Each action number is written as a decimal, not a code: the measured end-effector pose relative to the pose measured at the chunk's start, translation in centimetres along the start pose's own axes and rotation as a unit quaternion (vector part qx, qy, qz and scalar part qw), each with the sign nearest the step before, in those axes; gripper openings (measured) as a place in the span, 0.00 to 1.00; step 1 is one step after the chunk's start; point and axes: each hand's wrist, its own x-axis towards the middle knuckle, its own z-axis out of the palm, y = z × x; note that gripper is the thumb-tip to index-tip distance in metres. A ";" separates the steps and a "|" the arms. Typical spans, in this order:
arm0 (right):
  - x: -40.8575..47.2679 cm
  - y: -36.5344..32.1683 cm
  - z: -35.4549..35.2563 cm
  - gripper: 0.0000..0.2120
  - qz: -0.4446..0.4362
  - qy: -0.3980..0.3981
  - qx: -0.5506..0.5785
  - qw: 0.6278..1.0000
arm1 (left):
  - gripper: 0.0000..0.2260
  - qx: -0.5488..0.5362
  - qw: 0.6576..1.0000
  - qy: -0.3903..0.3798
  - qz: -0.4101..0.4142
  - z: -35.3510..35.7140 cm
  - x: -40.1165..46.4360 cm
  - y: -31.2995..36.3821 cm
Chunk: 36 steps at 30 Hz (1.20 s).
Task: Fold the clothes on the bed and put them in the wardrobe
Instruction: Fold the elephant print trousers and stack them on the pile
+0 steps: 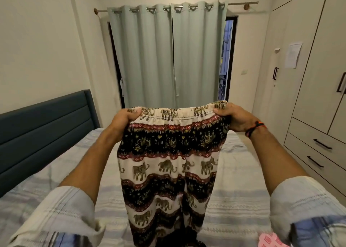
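Note:
A pair of elephant-print trousers (168, 164), cream, black and red, hangs upright in front of me above the bed (56, 186). My left hand (122, 121) grips the left end of the waistband. At the right end of the waistband my right hand (236, 118) grips the cloth; a braided band sits on that wrist. The legs hang down past the bottom of the view. The wardrobe (318, 74) stands along the right wall with its doors closed.
A pink patterned cloth (271, 241) lies on the bed at the lower right. A dark blue headboard (43, 132) runs along the left. Closed pale curtains (168, 55) hang straight ahead. Wardrobe drawers (318, 149) sit low beside a narrow floor gap.

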 end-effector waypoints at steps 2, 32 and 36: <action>0.6 0.3 0.2 0.12 0.020 0.019 -0.012 1.000 | 0.08 -0.052 0.996 -0.033 -0.066 0.2 0.0 -0.1; 3.7 6.1 11.3 0.10 0.009 0.107 -0.371 0.922 | 0.15 0.190 0.981 -0.023 0.000 10.9 0.7 -4.3; 3.4 6.6 11.5 0.07 0.006 0.103 -0.378 0.920 | 0.14 0.181 0.974 -0.131 -0.033 10.2 -0.3 -4.1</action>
